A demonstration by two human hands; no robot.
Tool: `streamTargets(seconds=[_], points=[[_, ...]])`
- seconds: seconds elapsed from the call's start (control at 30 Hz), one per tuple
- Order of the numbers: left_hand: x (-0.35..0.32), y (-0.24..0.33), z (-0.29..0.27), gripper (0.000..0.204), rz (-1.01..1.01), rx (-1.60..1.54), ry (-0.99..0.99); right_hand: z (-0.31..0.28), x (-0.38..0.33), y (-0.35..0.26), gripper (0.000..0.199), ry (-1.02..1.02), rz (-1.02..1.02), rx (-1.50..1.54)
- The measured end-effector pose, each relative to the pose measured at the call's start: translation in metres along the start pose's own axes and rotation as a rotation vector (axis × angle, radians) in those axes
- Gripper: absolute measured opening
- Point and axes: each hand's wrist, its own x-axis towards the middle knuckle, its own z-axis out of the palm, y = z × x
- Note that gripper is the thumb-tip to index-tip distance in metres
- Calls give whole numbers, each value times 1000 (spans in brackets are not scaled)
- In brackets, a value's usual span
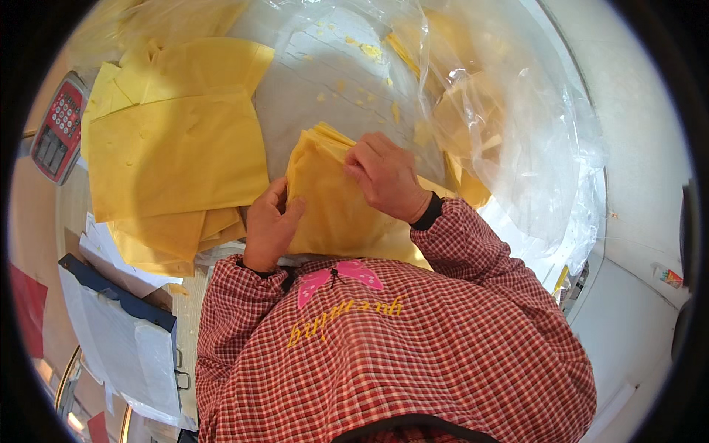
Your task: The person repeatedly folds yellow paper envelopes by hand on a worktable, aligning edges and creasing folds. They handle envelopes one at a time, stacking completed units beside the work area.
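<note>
A stack of thin, soft yellow sheets [332, 207] stands tilted up in front of my chest, its layered edges showing along the top. My left hand [272, 230] grips the stack's left edge, thumb on the near face and fingers behind. At the upper right corner, my right hand [390, 176] is closed with its fingertips pinched against the sheets. How many layers it pinches is hidden. To the left lies a larger pile of yellow sheets [185, 155], its layers unevenly overlapped.
Clear plastic film [528, 148] covers more yellow sheets [469, 111] at the right. Small yellow scraps dot the pale work surface [303, 81]. A red scale or calculator with keys [60, 129] stands far left. Below it is a dark blue binder with a plastic-covered sheet [122, 332].
</note>
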Motion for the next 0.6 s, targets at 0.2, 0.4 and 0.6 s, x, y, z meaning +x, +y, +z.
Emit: streamTargets(seconds=[0.2, 0.4, 0.6], points=[[4, 1, 4, 39, -30, -52, -26, 2, -11, 4, 12, -13, -125, -64], [7, -15, 2, 36, -47, -115, -21, 8, -10, 7, 10, 25, -73, -27], [-3, 7, 12, 33, -115, -398, 9, 18, -2, 0, 12, 86, -68, -42]])
